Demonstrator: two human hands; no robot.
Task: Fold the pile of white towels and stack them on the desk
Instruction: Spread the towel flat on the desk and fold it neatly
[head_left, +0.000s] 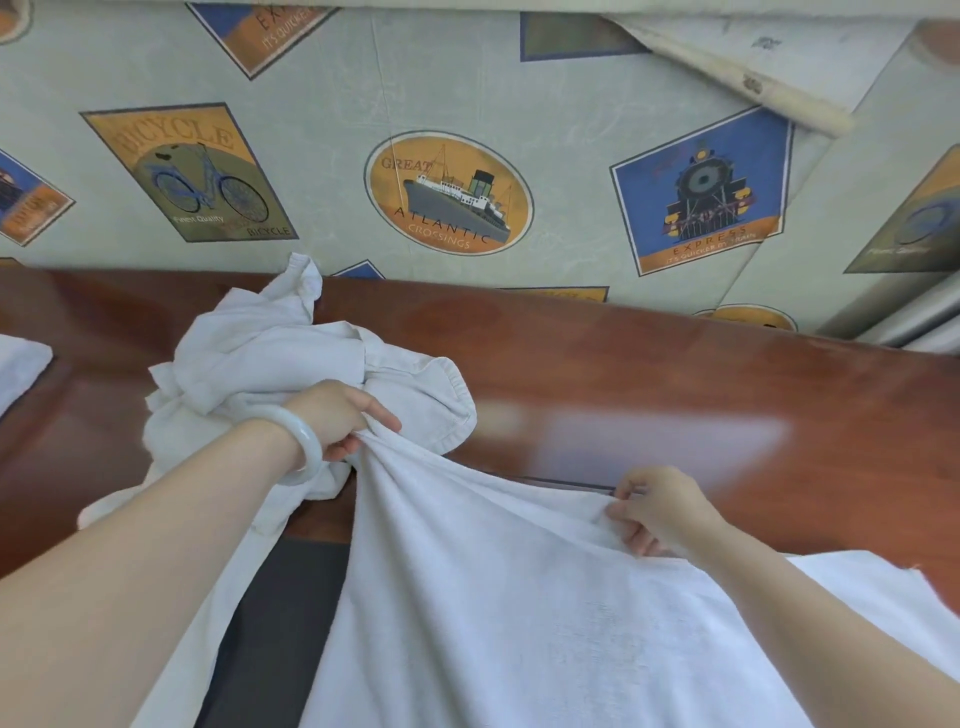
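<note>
White towel (519, 597) is hanging between your two hands at the near edge of the desk (675, 395). Its lower part is running out of the bottom of the frame, so you are not seeing where it is ending. Both your forearms are being cut off at the lower corners. Your right hand (660, 512) is pinching the towel's top edge between thumb and curled fingers, knuckles facing up, right at the desk's front edge. Your left hand (337, 418), wearing a pale bangle (304, 449) at the wrist, is gripping a bunched fold of the same towel. Its fingertips are sinking into the cloth and are hard to make out. Left of the towel, a dark gap (270, 623) is showing below the desk. Just behind your left hand, the crumpled pile (260, 353) of white towels is lying on the desk, one corner sticking up against the wall. At the far left, a flat towel (21, 364) is lying on the desk, mostly cut off by the frame edge. Beyond, wallpaper (519, 104) printed with a ship, a bicycle and a train is covering the wall.
</note>
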